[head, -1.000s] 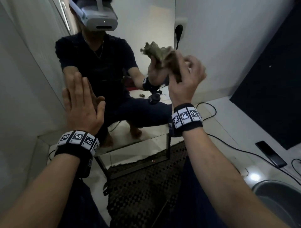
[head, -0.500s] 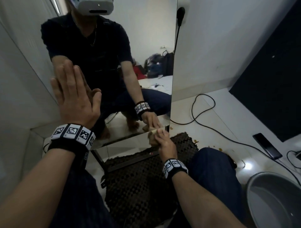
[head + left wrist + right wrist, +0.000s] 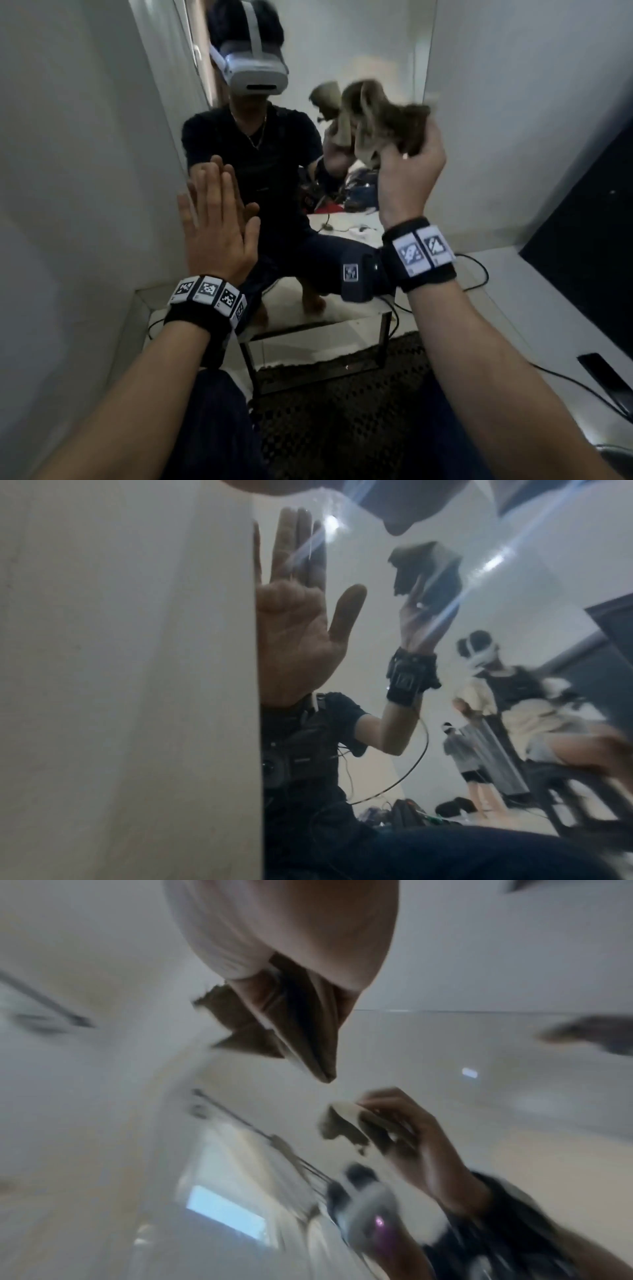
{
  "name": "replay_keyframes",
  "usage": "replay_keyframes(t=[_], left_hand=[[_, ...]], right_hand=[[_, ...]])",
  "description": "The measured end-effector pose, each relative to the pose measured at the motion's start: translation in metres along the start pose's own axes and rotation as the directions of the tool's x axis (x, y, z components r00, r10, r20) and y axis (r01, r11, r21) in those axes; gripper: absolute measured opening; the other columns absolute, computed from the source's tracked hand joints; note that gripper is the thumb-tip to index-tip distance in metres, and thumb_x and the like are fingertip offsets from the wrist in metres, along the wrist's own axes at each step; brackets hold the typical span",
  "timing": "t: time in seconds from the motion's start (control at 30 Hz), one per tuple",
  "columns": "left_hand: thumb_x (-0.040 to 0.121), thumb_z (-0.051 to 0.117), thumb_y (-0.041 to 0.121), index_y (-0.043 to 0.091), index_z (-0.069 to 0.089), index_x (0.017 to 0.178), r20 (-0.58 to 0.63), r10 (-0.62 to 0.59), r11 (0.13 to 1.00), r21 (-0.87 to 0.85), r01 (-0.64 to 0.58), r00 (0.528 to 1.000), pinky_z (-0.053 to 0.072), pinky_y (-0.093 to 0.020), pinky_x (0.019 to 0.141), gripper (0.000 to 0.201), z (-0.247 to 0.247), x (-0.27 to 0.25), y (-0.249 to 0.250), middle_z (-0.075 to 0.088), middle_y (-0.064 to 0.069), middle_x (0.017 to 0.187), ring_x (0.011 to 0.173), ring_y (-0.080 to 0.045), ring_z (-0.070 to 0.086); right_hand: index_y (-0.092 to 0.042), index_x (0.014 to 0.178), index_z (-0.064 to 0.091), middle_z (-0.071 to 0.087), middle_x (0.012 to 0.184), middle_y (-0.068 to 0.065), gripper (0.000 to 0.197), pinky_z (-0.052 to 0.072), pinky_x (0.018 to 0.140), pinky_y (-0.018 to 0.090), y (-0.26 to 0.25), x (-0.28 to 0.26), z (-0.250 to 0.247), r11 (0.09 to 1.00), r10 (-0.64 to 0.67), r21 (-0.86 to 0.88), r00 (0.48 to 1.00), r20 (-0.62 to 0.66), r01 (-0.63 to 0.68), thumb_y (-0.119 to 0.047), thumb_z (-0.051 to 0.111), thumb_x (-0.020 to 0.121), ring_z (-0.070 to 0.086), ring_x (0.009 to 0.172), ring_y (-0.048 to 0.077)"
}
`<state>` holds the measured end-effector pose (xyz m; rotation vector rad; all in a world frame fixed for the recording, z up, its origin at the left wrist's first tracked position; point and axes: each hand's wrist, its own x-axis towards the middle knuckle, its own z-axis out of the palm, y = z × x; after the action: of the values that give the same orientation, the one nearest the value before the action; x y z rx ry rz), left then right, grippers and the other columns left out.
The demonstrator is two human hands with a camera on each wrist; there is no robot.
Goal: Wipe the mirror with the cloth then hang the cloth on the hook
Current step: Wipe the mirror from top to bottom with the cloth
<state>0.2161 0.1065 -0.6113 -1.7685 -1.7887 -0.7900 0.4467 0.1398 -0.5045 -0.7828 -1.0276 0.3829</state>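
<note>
A tall frameless mirror leans against the white wall on a dark metal stand. My left hand lies flat against the glass near its left edge, fingers straight. My right hand grips a crumpled olive-brown cloth high against the right side of the mirror. The wrist views show the flat palm reflected in the mirror and the cloth bunched in my fingers, blurred. No hook is in view.
A dark woven mat lies on the floor under the stand. Black cables run over the white floor at right, beside a phone and a dark panel. The mirror reflects other people and bags behind me.
My right hand with the cloth swept from the top of the mirror down to its bottom right corner, then back up high. The left hand stayed flat on the glass.
</note>
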Motion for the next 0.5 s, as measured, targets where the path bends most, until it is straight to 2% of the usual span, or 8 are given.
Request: replay_keyframes(t=[0.07,0.13,0.2,0.27,0.3,0.37,0.5], left_hand=[[0.098,0.040,0.038,0.004,0.007,0.155,0.007,-0.039,0.999,0.010,0.039,0.999,-0.002,-0.053,0.121,0.074,-0.006,0.011,-0.010,0.002,-0.014,0.164,0.152,-0.027,0.000],[0.097,0.039,0.036,0.006,0.005,0.156,0.033,-0.040,0.999,0.020,0.039,0.999,0.002,-0.054,0.121,0.074,-0.006,0.013,-0.017,0.001,-0.012,0.165,0.152,-0.025,-0.001],[0.097,0.038,0.036,0.007,0.002,0.156,0.054,-0.041,0.999,0.032,0.039,0.998,0.003,-0.053,0.122,0.074,-0.004,0.014,-0.019,-0.002,-0.010,0.165,0.152,-0.023,-0.004],[0.098,0.037,0.035,0.008,0.001,0.156,0.057,-0.049,0.998,0.040,0.046,0.997,0.003,-0.052,0.122,0.074,-0.002,0.014,-0.019,-0.003,-0.010,0.165,0.152,-0.023,-0.005],[0.098,0.037,0.034,0.007,0.001,0.156,0.054,-0.048,0.998,0.045,0.046,0.997,0.003,-0.052,0.122,0.074,-0.001,0.014,-0.019,-0.002,-0.010,0.165,0.152,-0.024,-0.005],[0.098,0.038,0.033,0.006,0.002,0.156,0.040,-0.044,0.998,0.043,0.042,0.998,0.004,-0.051,0.122,0.073,0.001,0.014,-0.018,-0.001,-0.012,0.165,0.152,-0.026,-0.004],[0.099,0.039,0.032,0.003,0.002,0.155,0.000,-0.017,1.000,0.004,0.017,1.000,0.006,-0.049,0.123,0.073,0.002,0.016,-0.017,0.002,-0.016,0.164,0.152,-0.030,0.000]], right_hand=[[0.000,0.103,0.068,0.067,0.103,0.013,0.029,0.052,0.089,0.023,-0.022,0.029,0.034,0.963,-0.254,-0.090,0.967,0.035,0.256,0.007,0.055,0.078,0.063,0.097,0.019],[0.000,0.115,0.067,0.062,0.120,0.018,0.040,0.040,0.102,0.018,-0.020,0.039,0.060,0.840,-0.448,-0.224,0.865,0.227,0.494,0.003,0.046,0.081,0.057,0.113,0.030],[-0.008,0.128,0.061,0.054,0.136,0.018,0.044,0.031,0.111,0.030,0.002,0.027,0.077,0.675,-0.464,-0.339,0.735,0.494,0.655,0.001,0.054,0.085,0.047,0.127,0.037],[-0.013,0.136,0.053,0.044,0.147,0.015,0.056,0.022,0.118,0.048,0.040,-0.003,0.074,0.546,-0.417,-0.395,0.649,0.636,0.739,0.004,0.059,0.083,0.034,0.139,0.037],[-0.014,0.138,0.051,0.042,0.149,0.013,0.060,0.020,0.117,0.054,0.056,-0.023,0.065,0.541,-0.392,-0.402,0.645,0.656,0.738,0.006,0.056,0.082,0.030,0.141,0.036],[-0.013,0.138,0.051,0.042,0.149,0.013,0.063,0.021,0.114,0.060,0.086,-0.069,0.040,0.602,-0.357,-0.390,0.672,0.649,0.697,0.009,0.046,0.079,0.028,0.142,0.036],[-0.008,0.135,0.054,0.041,0.149,0.014,0.065,0.016,0.118,0.055,0.141,-0.161,-0.014,0.666,-0.255,-0.376,0.671,0.697,0.644,0.011,0.046,0.073,0.024,0.144,0.034]])
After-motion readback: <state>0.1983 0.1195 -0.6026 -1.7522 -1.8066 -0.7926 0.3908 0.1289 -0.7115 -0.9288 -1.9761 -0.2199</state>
